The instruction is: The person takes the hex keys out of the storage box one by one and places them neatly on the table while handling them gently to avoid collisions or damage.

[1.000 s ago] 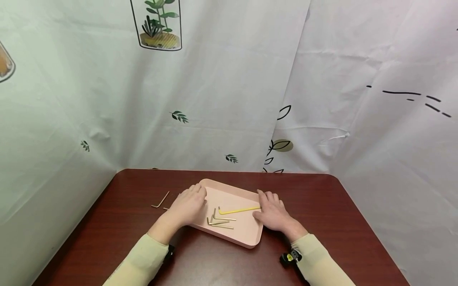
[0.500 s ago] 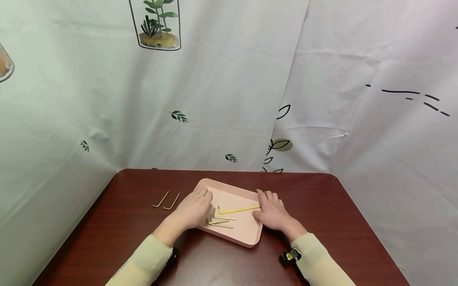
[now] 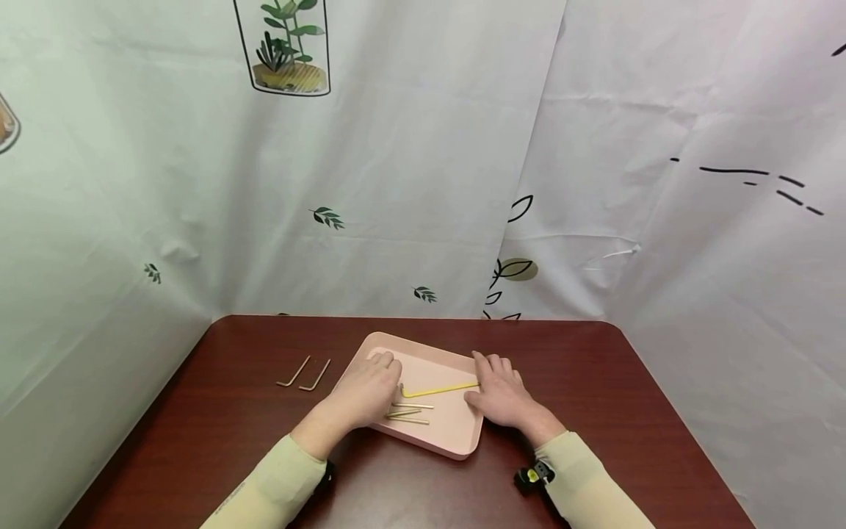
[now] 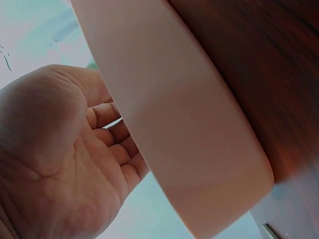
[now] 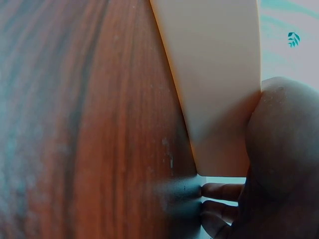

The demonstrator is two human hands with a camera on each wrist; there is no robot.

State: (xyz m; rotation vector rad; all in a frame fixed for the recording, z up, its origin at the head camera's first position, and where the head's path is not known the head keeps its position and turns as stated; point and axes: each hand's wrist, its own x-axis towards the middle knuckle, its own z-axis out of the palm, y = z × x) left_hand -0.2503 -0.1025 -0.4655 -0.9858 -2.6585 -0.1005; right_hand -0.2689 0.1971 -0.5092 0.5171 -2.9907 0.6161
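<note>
A pink tray (image 3: pixel 456 430) lies at an angle on the table. In it rest a long yellow hex key (image 3: pixel 439 389) and several smaller brassy hex keys (image 3: pixel 411 421), their bent ends hidden by my left hand (image 3: pixel 366 388). That hand reaches over the tray's left side with its fingers down inside. In the left wrist view the tray wall (image 4: pixel 169 119) covers the fingertips, so I cannot tell if they pinch a key. My right hand (image 3: pixel 502 389) grips the tray's right end, thumb over the rim; the right wrist view shows its fingers (image 5: pixel 222 191) round the corner.
Two small hex keys, one on the left (image 3: pixel 295 372) and one on the right (image 3: pixel 317 376), lie side by side on the dark red table (image 3: pixel 238 426), left of the tray. A white printed curtain (image 3: pixel 396 147) hangs behind the table and along both sides.
My left hand has moved right and toward me, from the tray's left rim to over the small hex keys, uncovering a second key on the table. The right hand keeps its grip.
</note>
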